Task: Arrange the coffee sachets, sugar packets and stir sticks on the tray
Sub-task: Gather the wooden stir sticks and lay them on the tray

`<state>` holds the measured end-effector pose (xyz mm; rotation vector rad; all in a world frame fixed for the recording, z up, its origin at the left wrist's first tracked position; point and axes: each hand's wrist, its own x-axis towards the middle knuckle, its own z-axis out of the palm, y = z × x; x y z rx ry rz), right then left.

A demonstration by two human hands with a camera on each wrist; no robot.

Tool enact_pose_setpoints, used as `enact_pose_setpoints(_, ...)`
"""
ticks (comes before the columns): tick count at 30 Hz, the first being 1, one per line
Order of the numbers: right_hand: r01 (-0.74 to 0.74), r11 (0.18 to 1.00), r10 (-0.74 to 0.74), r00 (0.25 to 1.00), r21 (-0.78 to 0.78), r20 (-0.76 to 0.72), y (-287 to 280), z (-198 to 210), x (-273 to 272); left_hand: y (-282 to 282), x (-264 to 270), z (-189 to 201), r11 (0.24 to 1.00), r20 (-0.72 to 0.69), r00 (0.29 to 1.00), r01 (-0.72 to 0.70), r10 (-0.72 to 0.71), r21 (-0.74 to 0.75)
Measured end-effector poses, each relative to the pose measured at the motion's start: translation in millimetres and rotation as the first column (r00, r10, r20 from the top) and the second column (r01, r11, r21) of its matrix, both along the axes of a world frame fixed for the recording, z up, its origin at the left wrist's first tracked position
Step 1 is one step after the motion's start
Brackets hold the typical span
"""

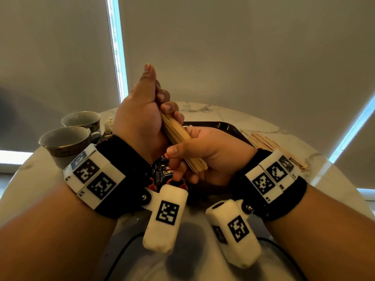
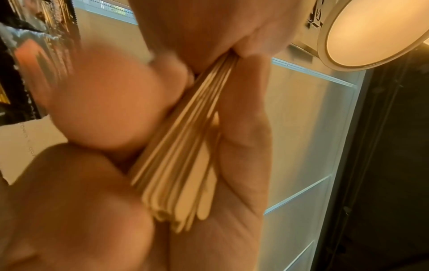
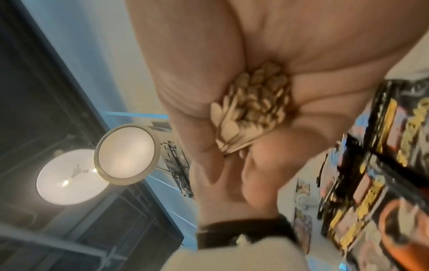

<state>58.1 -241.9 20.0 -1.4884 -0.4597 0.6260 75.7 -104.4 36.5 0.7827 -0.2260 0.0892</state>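
Head view: high, facing forward and down over both wrists toward tray (image 1: 229, 126). Wrist views: very close, along each palm, tilted up toward ceiling lamp (image 2: 376, 31). Shared by all three: stir-stick bundle (image 1: 178, 134).

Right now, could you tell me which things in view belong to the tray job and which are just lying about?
Belonging to the job:
- bundle of stir sticks, gripped by left hand and right hand
- loose stir sticks on the table
- coffee sachets
- black tray

Just lying about:
- two cups
- cable
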Motion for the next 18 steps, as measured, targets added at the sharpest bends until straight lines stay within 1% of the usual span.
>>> enact_pose_setpoints(2,0.000,1.000,0.001,0.999,0.029,-0.032,2.1,-2.2,-1.0,2.5,1.3,0.4,1.000,0.022,1.000,0.011,-0.011,0.020)
enact_pose_setpoints(3,-0.011,0.999,0.013,0.999,0.047,-0.051,2.6,-3.3,-1.5,3.8,1.8,0.4,0.998,0.040,0.999,0.015,-0.017,0.056)
enact_pose_setpoints(7,-0.039,0.997,0.045,0.995,0.072,-0.092,2.5,-6.8,-2.8,6.2,5.7,-3.5,0.963,0.063,0.998,0.000,-0.018,0.270)
enact_pose_setpoints(10,-0.032,0.995,0.044,0.991,0.093,-0.130,1.5,-7.9,-1.7,6.3,9.6,-8.3,0.932,0.052,0.998,-0.044,0.027,0.360)
enact_pose_setpoints(14,-0.036,0.996,0.046,0.992,0.082,-0.119,3.3,-8.8,-0.1,7.2,13.2,-10.7,0.896,0.073,0.995,-0.089,0.064,0.435)
enact_pose_setpoints(18,-0.001,0.999,0.003,0.998,0.036,-0.070,3.1,-6.9,2.9,10.0,16.7,-15.8,0.882,0.057,0.995,-0.099,0.082,0.462)
